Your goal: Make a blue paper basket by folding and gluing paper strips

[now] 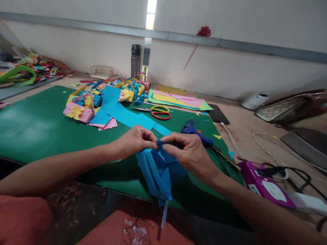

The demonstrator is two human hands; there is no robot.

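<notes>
A folded blue paper basket (154,173) hangs between my hands at the near edge of the green mat (35,112). My left hand (136,141) pinches its upper edge from the left, thumb against fingers. From the right, my right hand (190,151) pinches the same edge close to the left fingertips. A small dark blue tab stands up between the two pinches. Below the basket a translucent white stick (165,214) hangs down. Blue paper strips (127,115) lie just beyond my hands. The blue glue gun (191,129) rests behind my right hand.
Scissors (160,112) with yellow and red handles lie on the mat. Finished paper baskets (79,110) and coloured sheets (178,97) sit at the back. A black bottle (136,61) stands by the wall. On the right are a phone (219,114), cables and a purple power strip (265,185).
</notes>
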